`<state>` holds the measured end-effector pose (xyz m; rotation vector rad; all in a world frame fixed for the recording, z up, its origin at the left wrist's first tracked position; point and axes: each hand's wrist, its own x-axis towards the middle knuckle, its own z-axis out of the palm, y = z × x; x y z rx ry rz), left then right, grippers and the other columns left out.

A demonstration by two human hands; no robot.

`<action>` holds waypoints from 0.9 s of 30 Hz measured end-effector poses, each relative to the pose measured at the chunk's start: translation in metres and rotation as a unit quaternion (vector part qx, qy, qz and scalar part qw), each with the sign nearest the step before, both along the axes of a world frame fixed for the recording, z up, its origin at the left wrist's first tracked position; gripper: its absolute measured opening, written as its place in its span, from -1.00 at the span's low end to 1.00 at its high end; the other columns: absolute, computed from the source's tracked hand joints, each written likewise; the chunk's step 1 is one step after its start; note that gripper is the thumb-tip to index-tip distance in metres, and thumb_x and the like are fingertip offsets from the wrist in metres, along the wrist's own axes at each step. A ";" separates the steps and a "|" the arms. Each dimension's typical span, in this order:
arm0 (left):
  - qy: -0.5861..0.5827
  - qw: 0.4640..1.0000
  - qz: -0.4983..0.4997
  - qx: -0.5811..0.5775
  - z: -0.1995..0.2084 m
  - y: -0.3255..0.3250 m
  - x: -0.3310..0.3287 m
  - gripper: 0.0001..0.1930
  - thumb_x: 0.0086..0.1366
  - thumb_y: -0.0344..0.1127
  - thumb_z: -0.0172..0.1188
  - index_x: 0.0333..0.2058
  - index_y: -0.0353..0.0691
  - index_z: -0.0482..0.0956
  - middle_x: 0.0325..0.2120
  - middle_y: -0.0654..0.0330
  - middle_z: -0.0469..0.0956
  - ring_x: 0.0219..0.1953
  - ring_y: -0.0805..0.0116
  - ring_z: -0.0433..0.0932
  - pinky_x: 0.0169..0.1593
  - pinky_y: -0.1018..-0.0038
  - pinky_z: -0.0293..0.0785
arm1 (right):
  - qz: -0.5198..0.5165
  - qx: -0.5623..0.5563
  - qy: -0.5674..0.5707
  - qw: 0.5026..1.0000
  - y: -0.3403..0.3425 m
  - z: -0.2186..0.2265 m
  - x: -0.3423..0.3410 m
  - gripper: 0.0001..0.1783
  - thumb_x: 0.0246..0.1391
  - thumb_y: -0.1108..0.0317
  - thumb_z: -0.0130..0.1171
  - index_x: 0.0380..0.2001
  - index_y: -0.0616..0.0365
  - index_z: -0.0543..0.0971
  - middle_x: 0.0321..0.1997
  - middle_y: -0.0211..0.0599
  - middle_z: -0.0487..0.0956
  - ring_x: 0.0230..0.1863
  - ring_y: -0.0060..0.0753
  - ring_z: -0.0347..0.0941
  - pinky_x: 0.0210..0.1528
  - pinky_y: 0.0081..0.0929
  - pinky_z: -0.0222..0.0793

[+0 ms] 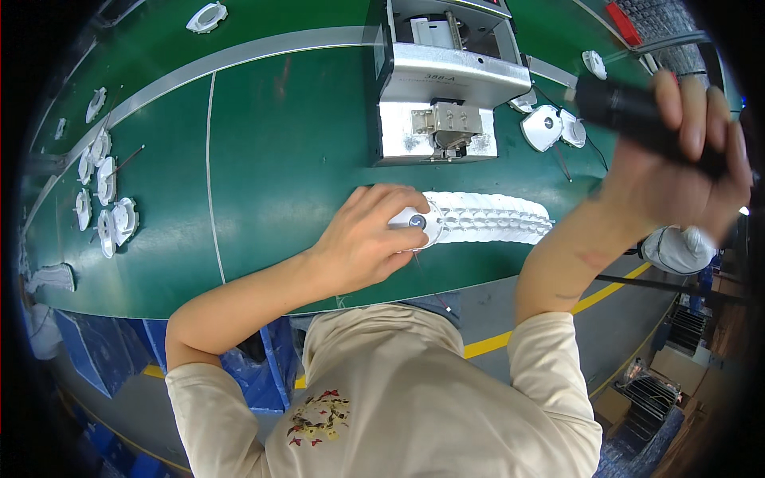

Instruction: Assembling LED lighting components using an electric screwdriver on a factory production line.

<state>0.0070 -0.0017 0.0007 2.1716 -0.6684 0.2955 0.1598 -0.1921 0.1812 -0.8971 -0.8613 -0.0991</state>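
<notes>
On the green worktable, my left hand (368,231) grips a white round plastic part (430,223) with a dark centre, thumb and fingers curled about its edge. A thin lead hangs from the part toward the table's near edge. Touching its right side is a curved row of stacked white plastic pieces (498,217). My right hand (689,151) is raised at the right, fingers wrapped round a black electric screwdriver (625,111). The screwdriver lies nearly level, its narrow brass-coloured end facing left. Part of the right hand is smeared by motion.
A silver screw feeder machine (434,88) stands beyond my left hand. Several white parts with leads (106,182) lie at the far left, and others (542,127) sit right of the machine. Blue bins (103,350) stand below the table's near left edge.
</notes>
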 end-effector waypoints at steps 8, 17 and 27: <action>0.001 1.000 0.006 -0.001 0.001 -0.001 0.002 -0.75 -0.21 -0.47 0.35 -0.46 -0.14 0.56 -0.15 0.19 0.42 -0.02 0.13 0.44 -0.12 0.28 0.33 | -0.003 -0.077 -0.024 0.997 0.048 -0.059 -0.023 -0.52 -0.02 0.44 -0.12 0.06 0.19 0.30 -0.56 -0.36 0.27 -0.70 -0.52 0.18 -0.56 -0.41 0.22; 0.003 1.000 0.003 -0.006 -0.001 -0.003 0.002 -0.75 -0.21 -0.47 0.35 -0.46 -0.14 0.56 -0.16 0.18 0.42 -0.01 0.12 0.43 -0.11 0.28 0.33 | 0.005 -0.065 -0.027 0.997 0.054 -0.068 -0.020 -0.51 -0.03 0.49 -0.15 0.06 0.22 0.27 -0.58 -0.34 0.28 -0.72 -0.53 0.18 -0.60 -0.44 0.22; 0.004 1.000 -0.003 -0.004 0.003 -0.002 0.005 -0.75 -0.21 -0.48 0.35 -0.46 -0.15 0.56 -0.16 0.18 0.43 -0.02 0.11 0.44 -0.10 0.27 0.33 | 0.004 -0.165 -0.019 0.986 0.037 -0.044 -0.034 -0.46 0.00 0.44 -0.20 0.13 0.18 0.22 -0.54 -0.37 0.25 -0.68 -0.54 0.18 -0.56 -0.44 0.23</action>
